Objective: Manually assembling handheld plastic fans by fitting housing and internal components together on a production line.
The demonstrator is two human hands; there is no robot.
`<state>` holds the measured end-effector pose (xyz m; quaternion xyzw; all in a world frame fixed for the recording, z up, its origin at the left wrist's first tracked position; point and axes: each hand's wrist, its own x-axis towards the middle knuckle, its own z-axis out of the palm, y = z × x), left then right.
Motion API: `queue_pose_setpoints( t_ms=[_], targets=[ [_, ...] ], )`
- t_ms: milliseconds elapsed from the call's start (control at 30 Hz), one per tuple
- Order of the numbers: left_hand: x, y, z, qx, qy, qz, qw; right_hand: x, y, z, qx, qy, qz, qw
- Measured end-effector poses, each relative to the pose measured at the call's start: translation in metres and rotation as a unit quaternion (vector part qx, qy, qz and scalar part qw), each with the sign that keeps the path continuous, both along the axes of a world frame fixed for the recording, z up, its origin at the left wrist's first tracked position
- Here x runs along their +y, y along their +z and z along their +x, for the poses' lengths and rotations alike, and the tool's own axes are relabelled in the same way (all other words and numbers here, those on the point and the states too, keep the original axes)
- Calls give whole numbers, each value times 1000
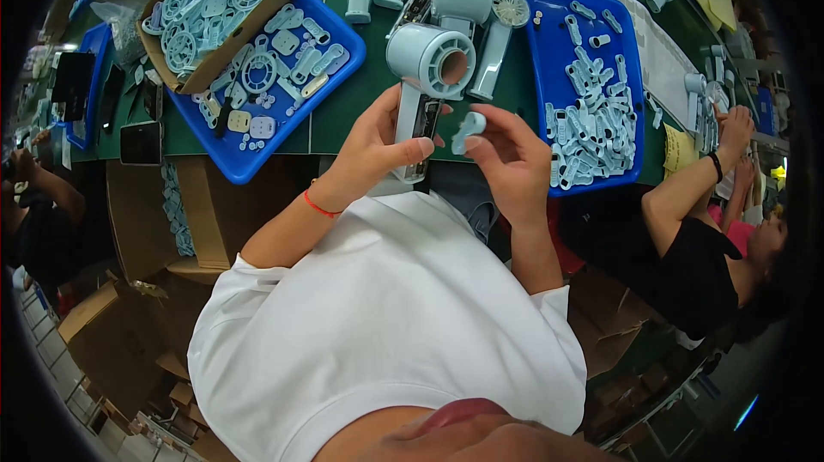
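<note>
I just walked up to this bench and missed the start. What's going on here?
A person's left hand holds a light-blue device with a round head, its handle showing exposed insides. The right hand pinches a small light-blue part beside the handle. To the right, a blue tray holds a heap of small parts; to the left, a cardboard box of parts sits on another blue tray.

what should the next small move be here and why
Probably move the small light-blue piece in the right hand toward the fan handle: the piece is pinched just to its right, the handle is open on that side, and the left hand grips it.
</note>
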<state>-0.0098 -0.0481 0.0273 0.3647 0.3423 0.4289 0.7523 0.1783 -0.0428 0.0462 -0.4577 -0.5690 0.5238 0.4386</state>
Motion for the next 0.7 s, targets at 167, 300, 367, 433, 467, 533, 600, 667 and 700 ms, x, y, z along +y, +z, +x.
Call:
queue_pose_setpoints(
  t_ms=[167, 300, 367, 433, 467, 533, 600, 667, 700],
  targets=[
    [-2, -14, 8, 95, 36, 107, 989, 2, 2, -12, -49, 1, -65, 997],
    [-8, -14, 13, 207, 52, 174, 961, -5, -10, -16, -106, -37, -21, 993],
    [-7, -18, 12, 334, 64, 216, 915, -6, -12, -19, -112, -35, -15, 993],
    [-6, -16, 12, 339, 59, 207, 916, -7, -13, -21, -107, -46, -19, 993],
    [-5, -15, 12, 344, 54, 201, 916, -7, -14, -21, -107, -46, -21, 993],
    [-5, -14, 11, 355, 54, 198, 912, -7, -16, -21, -68, -59, -60, 994],
    [-6, -15, 11, 366, 52, 196, 908, -5, -12, -21, -45, -58, -91, 993],
    [-9, -16, 13, 380, 63, 220, 896, -3, -9, -20, -23, -57, -122, 991],
    [-9, -13, 14, 380, 60, 219, 897, -1, -9, -20, -23, -62, -137, 988]
  ],
)
